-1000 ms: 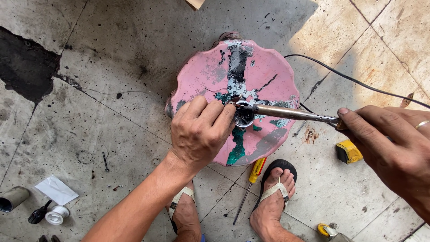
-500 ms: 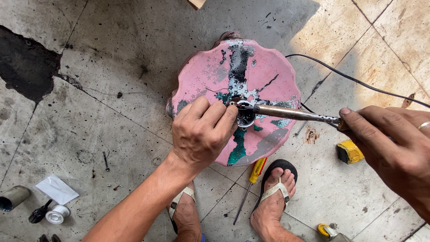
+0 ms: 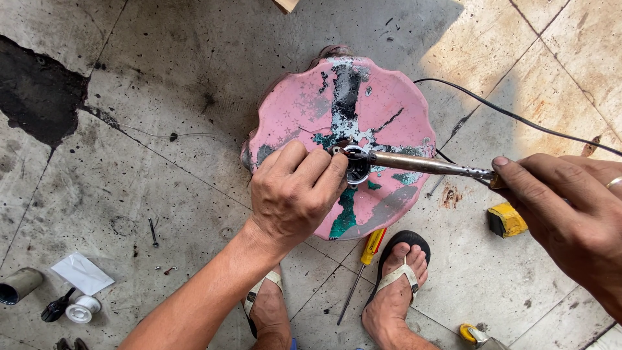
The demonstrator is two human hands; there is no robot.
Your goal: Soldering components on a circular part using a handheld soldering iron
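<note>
The small round metal part [image 3: 355, 165] sits near the middle of the pink stool top [image 3: 389, 104], pinched at its left edge by the fingertips of the left hand [image 3: 295, 194]. The soldering iron [image 3: 427, 165] lies almost level, its long axis running right to left, tip meeting the part from the right. The right hand [image 3: 564, 220] is wrapped around the handle, well off to the right. The left hand is nearer by far. Whether the tip actually touches metal I can't quite tell.

left hand [image 3: 295, 194]: fingers curled, pinching, palm down | right hand [image 3: 564, 220]: closed in a grip; thumb stretched forward
</note>
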